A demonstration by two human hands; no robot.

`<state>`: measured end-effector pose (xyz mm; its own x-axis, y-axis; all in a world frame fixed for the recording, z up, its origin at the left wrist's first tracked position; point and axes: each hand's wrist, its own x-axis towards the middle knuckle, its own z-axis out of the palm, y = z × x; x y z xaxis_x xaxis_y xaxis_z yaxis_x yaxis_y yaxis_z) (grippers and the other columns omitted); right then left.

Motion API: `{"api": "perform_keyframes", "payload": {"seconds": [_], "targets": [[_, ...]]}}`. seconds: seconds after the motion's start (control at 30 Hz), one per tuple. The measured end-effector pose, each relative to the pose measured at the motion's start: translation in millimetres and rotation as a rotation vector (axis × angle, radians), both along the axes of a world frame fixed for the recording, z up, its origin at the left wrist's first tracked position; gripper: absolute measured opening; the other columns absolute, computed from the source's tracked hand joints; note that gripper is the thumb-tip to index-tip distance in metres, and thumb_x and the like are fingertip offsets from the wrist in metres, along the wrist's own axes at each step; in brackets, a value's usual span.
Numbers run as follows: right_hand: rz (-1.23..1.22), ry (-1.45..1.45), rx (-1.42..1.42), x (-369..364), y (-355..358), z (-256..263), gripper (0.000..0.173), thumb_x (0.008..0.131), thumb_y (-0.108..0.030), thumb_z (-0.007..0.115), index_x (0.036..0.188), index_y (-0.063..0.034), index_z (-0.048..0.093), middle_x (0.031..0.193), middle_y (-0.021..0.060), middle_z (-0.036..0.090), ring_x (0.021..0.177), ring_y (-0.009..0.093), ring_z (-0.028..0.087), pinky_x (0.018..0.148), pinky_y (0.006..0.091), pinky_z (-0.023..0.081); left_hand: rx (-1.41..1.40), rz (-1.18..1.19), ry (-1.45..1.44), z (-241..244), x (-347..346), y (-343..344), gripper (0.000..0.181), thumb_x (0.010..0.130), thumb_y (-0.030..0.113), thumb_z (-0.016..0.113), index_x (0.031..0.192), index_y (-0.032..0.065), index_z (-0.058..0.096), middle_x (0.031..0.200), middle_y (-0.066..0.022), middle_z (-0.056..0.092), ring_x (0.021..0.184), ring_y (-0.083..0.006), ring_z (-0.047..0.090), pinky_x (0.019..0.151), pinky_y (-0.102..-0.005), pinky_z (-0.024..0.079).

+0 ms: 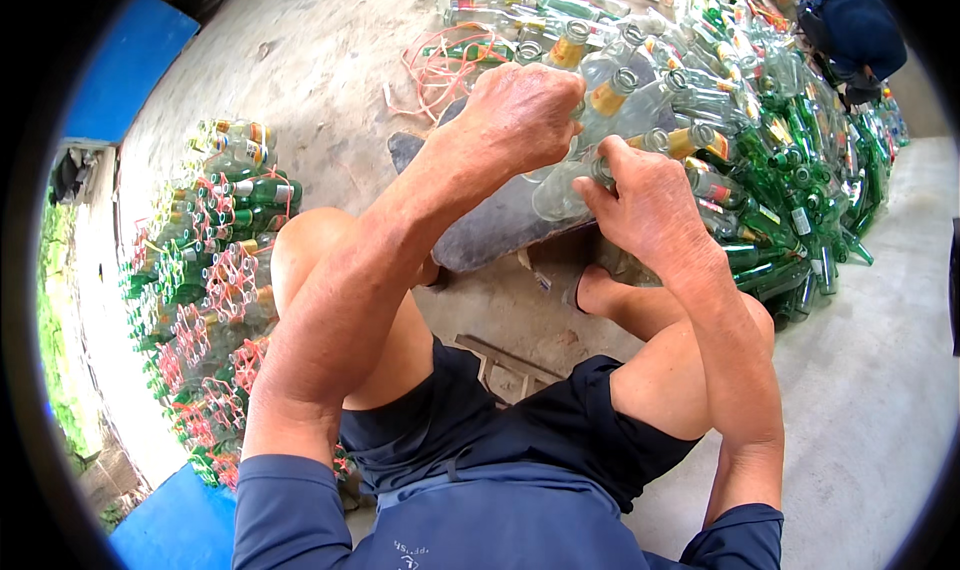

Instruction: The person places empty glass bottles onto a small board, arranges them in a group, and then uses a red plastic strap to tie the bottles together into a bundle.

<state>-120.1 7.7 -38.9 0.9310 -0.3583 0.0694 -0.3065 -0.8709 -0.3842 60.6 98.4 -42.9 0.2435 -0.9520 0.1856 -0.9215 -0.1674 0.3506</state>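
Observation:
Several clear glass bottles stand close together on a low support covered with dark grey cloth [480,232], in front of my knees. My left hand [529,112] is curled above the cloth's middle, its fingers bent down at the bottles and mostly hidden. My right hand [637,195] is shut on the neck of a clear glass bottle [559,195] that tilts over the cloth. Beyond the hands are bottles with yellow neck labels, one a clear glass bottle [609,95] with its open mouth up. Whether my left fingers hold a bottle or string cannot be told.
A large heap of loose green bottles [787,157] and clear ones lies ahead and right. Bundles of bottles tied with pink string [232,270] stand left. Loose pink string [442,67] lies on the concrete floor. Another person [862,29] bends beyond the heap. Blue panels [124,67] are at left.

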Motion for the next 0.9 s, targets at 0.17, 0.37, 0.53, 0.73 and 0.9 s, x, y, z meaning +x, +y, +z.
{"api": "perform_keyframes", "payload": {"seconds": [0.17,0.37,0.53,0.73,0.9], "targets": [[0.013,-0.052,-0.033,0.5,-1.5,-4.9,0.029,0.086,-0.019,0.078,0.097,0.0009,0.059,0.079,0.0244,0.068,0.081,0.044,0.069,0.070,0.0505,0.054,0.024,0.011,-0.027,2.8,-3.6,-0.2,0.023,0.086,0.020,0.073,0.090,0.0002,0.064,0.084,-0.0227,0.071,0.085,-0.0436,0.071,0.075,-0.0538,0.055],[0.028,-0.035,-0.006,5.9,3.5,-2.2,0.029,0.089,-0.022,0.074,0.095,0.0006,0.057,0.085,0.0231,0.069,0.087,0.044,0.070,0.076,0.0519,0.055,-0.007,0.000,-0.078,-0.2,1.5,3.1,0.020,0.086,0.016,0.074,0.088,-0.0010,0.064,0.084,-0.0226,0.071,0.084,-0.0418,0.073,0.073,-0.0513,0.056],[0.037,-0.102,-0.038,4.2,2.7,-5.7,0.030,0.085,-0.015,0.080,0.103,0.0007,0.062,0.080,0.0241,0.069,0.081,0.043,0.070,0.069,0.0489,0.055,0.013,0.009,-0.095,-0.8,-0.2,2.2,0.021,0.085,0.017,0.074,0.088,-0.0020,0.065,0.083,-0.0231,0.071,0.083,-0.0410,0.073,0.073,-0.0511,0.055],[0.028,-0.035,-0.028,3.4,4.6,-3.1,0.028,0.089,-0.022,0.073,0.098,-0.0003,0.057,0.088,0.0218,0.070,0.089,0.043,0.070,0.077,0.0522,0.055,0.026,0.000,-0.108,1.0,0.1,6.2,0.021,0.085,0.017,0.075,0.088,-0.0020,0.065,0.085,-0.0234,0.071,0.084,-0.0416,0.073,0.074,-0.0513,0.055],[0.037,-0.093,-0.043,4.0,4.0,-5.1,0.029,0.086,-0.017,0.077,0.103,-0.0004,0.061,0.085,0.0224,0.070,0.084,0.042,0.070,0.072,0.0502,0.054,0.025,-0.006,-0.105,0.5,0.2,8.8,0.021,0.084,0.016,0.074,0.088,-0.0022,0.065,0.086,-0.0235,0.071,0.085,-0.0419,0.072,0.074,-0.0511,0.055]]}}
